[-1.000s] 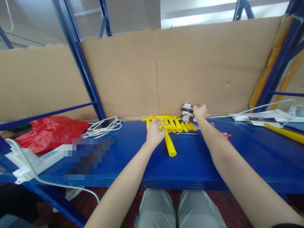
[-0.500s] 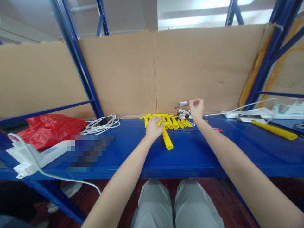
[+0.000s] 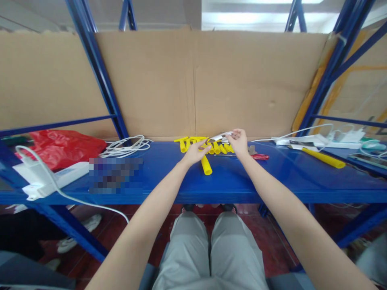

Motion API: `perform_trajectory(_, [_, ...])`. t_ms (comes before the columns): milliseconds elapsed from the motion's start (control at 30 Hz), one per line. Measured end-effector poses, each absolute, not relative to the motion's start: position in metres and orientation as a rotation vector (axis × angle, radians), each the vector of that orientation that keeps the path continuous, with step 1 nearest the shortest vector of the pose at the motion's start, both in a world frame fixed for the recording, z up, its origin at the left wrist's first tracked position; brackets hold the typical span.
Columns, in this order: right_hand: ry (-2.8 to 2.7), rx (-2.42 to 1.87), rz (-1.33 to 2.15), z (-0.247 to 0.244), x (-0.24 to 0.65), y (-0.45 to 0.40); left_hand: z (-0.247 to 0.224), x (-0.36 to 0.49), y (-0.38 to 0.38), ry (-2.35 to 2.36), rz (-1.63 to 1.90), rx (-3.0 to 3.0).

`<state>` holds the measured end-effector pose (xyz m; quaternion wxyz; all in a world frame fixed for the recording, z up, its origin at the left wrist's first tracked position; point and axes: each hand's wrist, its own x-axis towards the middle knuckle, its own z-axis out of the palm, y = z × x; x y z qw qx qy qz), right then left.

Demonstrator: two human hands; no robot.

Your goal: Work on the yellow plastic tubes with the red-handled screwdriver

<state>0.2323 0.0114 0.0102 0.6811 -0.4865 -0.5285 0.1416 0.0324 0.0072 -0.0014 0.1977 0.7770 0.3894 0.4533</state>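
My right hand (image 3: 238,143) pinches one end of a thin flat piece with a white covering (image 3: 223,135), raised above the row of yellow parts. Its other end points left, towards my left hand (image 3: 193,154). The left thumb and fingers are apart, over a yellow tube-shaped handle (image 3: 207,166) that lies pointing towards me; whether they touch it I cannot tell. Behind are several yellow T-shaped handles (image 3: 183,146) and small yellow wedge pieces (image 3: 223,149). A stack of white-and-dark flat pieces (image 3: 224,141) is partly hidden by my right hand. Near my right wrist lies a red-handled tool (image 3: 260,157).
On the blue shelf (image 3: 163,177) at left are a red plastic bag (image 3: 65,149), a white power strip (image 3: 72,172) and coiled white cable (image 3: 127,147). At right lies a yellow-handled scraper-like tool (image 3: 325,158) beside another power strip (image 3: 302,140). Cardboard (image 3: 145,84) stands behind.
My right hand has moved left and brought the flat piece close to my left hand. The left thumb and fingers have spread apart. The camera view has shifted slightly.
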Motion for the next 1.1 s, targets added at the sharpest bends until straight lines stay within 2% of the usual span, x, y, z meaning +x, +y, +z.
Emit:
perform_trajectory(233, [-1.278, -0.853, 0.463, 0.010, 0.220, 0.010, 0.006, 0.030, 0.005, 0.960, 1.382, 2.142])
perform_trajectory(533, [-1.305, -0.987, 0.441, 0.005, 0.221, 0.014, 0.001, 0.029, 0.016, 0.971, 1.438, 1.940])
perform_trajectory(733, [-1.359, -0.937, 0.603, 0.004, 0.219, 0.015, 0.005, 0.029, 0.011, 0.946, 1.415, 1.993])
perform_trajectory(1100, [-1.399, -0.827, 0.716, 0.007, 0.223, 0.010, 0.012, 0.020, 0.009, 1.451, 1.388, 2.046])
